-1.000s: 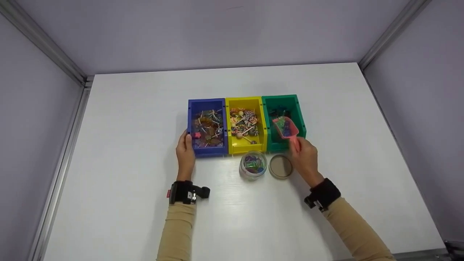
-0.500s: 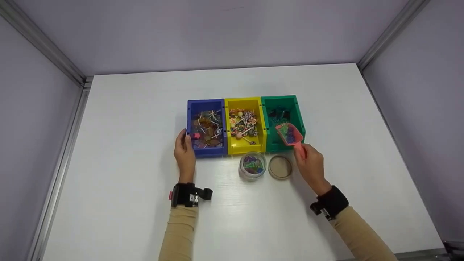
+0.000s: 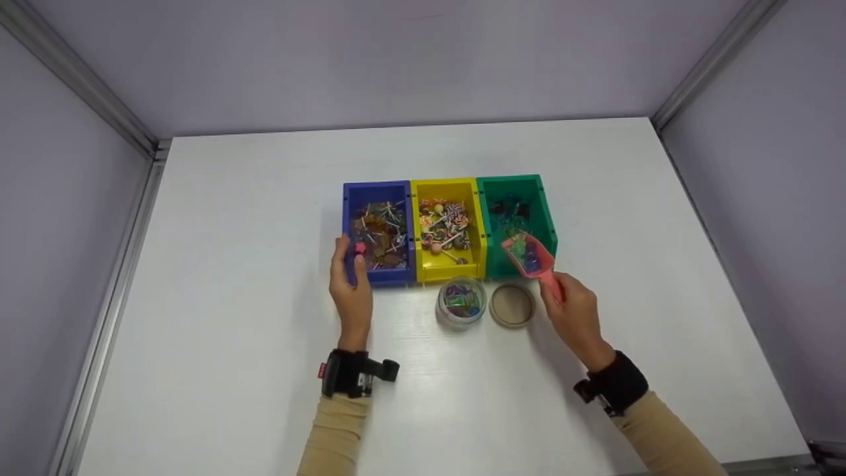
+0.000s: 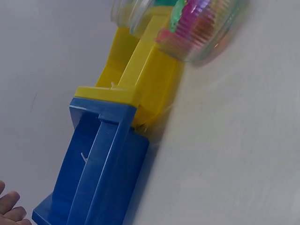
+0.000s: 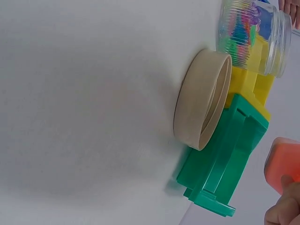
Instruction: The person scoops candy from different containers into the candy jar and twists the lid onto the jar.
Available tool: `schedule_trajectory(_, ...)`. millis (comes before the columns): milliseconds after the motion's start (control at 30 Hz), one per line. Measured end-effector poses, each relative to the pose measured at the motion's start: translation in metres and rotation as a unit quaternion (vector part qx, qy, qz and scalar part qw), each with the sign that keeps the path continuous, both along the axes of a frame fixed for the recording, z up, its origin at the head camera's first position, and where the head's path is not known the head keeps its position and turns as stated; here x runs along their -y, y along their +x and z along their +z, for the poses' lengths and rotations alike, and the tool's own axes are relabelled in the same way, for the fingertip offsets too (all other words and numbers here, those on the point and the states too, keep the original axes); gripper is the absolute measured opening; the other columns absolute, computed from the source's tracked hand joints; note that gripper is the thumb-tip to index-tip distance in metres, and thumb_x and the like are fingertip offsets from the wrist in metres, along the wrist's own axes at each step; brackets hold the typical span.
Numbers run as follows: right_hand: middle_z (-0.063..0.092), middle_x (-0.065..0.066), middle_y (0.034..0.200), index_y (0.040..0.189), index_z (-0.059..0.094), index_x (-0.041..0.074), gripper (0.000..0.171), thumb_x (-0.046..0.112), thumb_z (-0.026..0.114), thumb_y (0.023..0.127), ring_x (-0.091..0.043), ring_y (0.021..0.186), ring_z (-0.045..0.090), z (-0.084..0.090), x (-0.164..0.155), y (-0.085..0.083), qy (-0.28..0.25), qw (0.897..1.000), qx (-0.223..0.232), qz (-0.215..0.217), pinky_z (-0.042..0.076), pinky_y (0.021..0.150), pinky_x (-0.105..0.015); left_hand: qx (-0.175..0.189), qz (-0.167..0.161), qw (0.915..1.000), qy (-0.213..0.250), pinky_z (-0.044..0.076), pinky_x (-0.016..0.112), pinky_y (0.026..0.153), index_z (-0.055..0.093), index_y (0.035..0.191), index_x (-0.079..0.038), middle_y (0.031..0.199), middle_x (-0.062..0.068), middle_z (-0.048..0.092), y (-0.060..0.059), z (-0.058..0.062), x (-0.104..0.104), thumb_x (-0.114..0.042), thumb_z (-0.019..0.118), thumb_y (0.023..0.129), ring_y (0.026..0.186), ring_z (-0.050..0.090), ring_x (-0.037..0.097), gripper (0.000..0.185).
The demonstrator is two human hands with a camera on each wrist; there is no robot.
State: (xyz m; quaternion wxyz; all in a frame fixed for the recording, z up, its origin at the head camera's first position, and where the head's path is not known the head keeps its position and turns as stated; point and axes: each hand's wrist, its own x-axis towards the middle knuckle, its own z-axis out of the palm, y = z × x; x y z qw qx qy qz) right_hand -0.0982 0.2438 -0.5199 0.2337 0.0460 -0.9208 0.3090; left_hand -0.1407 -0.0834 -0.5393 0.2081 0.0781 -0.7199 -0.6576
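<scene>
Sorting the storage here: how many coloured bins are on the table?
3, side by side: blue bin on the left, touched by the left hand; yellow bin in the middle; green bin on the right.

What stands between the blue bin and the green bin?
The yellow bin of lollipops stands between the blue bin and the green bin, touching both; the head view shows it.
</scene>
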Motion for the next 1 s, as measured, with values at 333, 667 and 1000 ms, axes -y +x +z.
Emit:
schedule_trajectory(333,0.06,-0.014,0.066,0.092,0.067,-0.008,0.016,0.003,0.072,0.082,-0.011,0.06,0.043,0.001,-0.009,0.01,0.004,1.0,-0.008,0.026,0.036,0.051,-0.015,-0.01,-0.108,0.9938,-0.026,0.029,0.047,0.121,0.039,0.143,0.002,0.15,0.02,0.042,0.023,-0.005,-0.029,-0.007,0.053,0.098,0.143,0.036,0.034,0.048)
schedule_trajectory(667,0.062,-0.013,0.068,0.093,0.066,-0.007,0.017,0.001,0.074,0.08,-0.007,0.062,0.042,0.006,-0.012,0.019,0.0,0.999,0.001,0.054,0.035,0.053,-0.007,0.067,-0.259,0.963,-0.034,0.025,0.046,0.124,0.032,0.149,-0.006,0.157,0.014,0.034,0.038,-0.009,-0.054,-0.011,0.062,0.093,0.148,0.029,0.03,0.063)
schedule_trajectory(1000,0.063,-0.012,0.072,0.097,0.066,-0.006,0.019,0.002,0.073,0.082,-0.006,0.065,0.042,0.012,-0.011,0.026,0.004,0.997,0.036,0.072,0.039,0.053,-0.012,0.082,-0.305,0.9479,-0.043,0.024,0.049,0.124,0.032,0.15,-0.014,0.157,0.009,0.034,0.042,-0.017,-0.066,-0.016,0.067,0.09,0.149,0.027,0.028,0.07)
